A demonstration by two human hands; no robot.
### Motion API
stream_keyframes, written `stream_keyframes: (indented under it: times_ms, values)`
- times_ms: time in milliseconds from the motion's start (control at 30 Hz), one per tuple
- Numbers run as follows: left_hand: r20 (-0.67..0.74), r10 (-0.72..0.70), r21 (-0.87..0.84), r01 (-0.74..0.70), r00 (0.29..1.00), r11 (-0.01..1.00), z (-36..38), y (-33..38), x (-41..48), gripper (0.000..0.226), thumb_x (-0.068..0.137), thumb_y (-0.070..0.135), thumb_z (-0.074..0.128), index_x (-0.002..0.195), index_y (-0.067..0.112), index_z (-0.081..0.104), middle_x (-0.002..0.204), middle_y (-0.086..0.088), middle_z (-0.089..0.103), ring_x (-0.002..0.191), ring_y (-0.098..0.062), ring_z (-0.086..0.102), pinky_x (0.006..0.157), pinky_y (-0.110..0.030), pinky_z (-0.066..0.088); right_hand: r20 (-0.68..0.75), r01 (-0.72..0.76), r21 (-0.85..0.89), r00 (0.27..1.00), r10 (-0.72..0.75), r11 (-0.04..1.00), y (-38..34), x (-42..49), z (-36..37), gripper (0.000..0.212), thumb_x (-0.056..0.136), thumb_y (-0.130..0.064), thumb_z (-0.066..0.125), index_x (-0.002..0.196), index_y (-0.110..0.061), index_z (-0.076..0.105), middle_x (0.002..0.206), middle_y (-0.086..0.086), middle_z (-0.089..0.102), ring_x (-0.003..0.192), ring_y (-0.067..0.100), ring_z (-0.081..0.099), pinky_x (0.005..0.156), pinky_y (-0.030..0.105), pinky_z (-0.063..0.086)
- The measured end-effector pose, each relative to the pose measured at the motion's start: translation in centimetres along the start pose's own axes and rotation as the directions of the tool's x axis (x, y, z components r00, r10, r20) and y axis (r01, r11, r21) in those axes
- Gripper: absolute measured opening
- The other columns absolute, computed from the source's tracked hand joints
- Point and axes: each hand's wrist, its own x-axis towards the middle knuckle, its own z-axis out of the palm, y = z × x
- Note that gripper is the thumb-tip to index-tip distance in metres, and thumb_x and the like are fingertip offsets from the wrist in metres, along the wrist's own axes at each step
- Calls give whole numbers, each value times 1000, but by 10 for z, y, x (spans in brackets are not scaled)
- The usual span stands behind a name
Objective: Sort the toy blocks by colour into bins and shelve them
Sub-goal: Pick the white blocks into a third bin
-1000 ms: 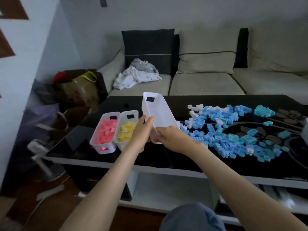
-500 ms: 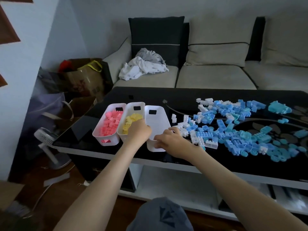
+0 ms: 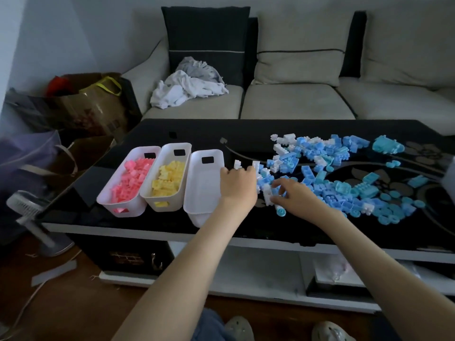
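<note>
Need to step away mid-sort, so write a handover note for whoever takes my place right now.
Left hand: fingers curled by loose white blocks, beside the empty bin; grip unclear.
Right hand: thumb and finger around a white block; grip unclear.
Done: pink-block bin and yellow-block bin hold their colours.
Left: sort the mixed white and blue pile on the table; shelve all bins.

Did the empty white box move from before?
Yes. The empty white bin came down: earlier it was held tilted above the table, now it stands on it, next to the yellow bin.
</note>
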Motion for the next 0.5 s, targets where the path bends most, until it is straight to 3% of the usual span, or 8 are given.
stream_keyframes:
  times_ms: [167,300,500]
  values:
    - [176,-27,91,11,984,996,16,23,14,30,93,17,50,123,13,50,118,-7,61,109,-25,58,91,-34,34,41,86,-179,996,-80,980,-4,0,5,45,86,-33,60,127,-21,47,121,2,44,106,22,51,91,36,43]
    - [261,-81,-15,88,962,996,22,22,21,40,96,18,50,134,9,42,129,-13,50,114,-29,55,81,-31,42,41,82,-233,996,-75,969,-3,6,7,35,88,-29,59,119,-17,49,119,4,48,110,23,50,91,34,38]
    - [258,-125,-110,158,958,981,25,22,22,47,94,13,51,139,12,36,136,-17,41,115,-31,51,85,-33,45,28,69,-191,998,-65,979,3,12,4,27,89,-24,57,114,-17,49,114,4,50,105,23,51,82,32,41]
